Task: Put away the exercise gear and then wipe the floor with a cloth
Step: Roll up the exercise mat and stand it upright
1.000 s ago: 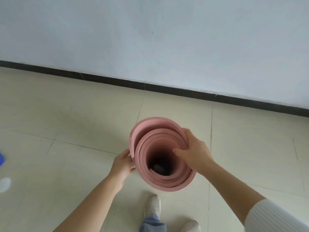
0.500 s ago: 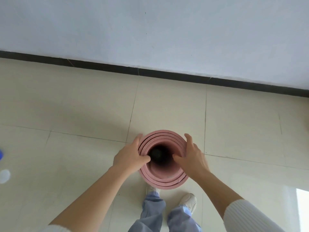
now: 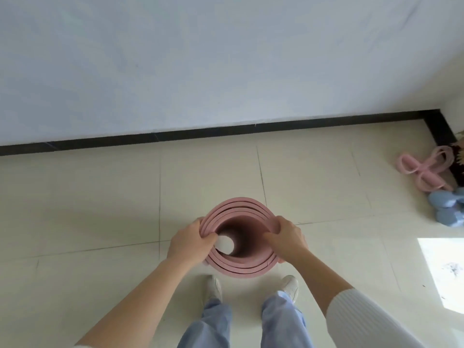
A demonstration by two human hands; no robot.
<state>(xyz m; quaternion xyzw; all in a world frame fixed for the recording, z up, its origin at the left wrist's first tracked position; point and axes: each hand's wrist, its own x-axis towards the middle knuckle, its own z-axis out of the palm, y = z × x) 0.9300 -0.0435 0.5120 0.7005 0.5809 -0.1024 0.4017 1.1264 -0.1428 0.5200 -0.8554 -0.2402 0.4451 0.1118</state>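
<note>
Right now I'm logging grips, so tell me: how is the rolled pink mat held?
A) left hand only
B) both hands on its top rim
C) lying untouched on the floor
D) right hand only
B: the left hand and right hand each clasp opposite sides of the rolled pink mat at its top rim.

The tiled floor (image 3: pixel 100 202) lies open to the left of the rolled mat (image 3: pixel 241 266) and beyond it as far as the wall (image 3: pixel 200 59), whose black skirting (image 3: pixel 175 135) closes the far side. Both hands grip the mat's top rim, the left hand (image 3: pixel 190 243) on its left and the right hand (image 3: pixel 286 241) on its right, so only the roll's hollow core stays open between them, while the person's shoes (image 3: pixel 290 287) stand just near of the roll. Far right, a pink band (image 3: pixel 424 169) and blue dumbbells (image 3: pixel 448 209) crowd the corner; the floor between them and the mat is free.
</note>
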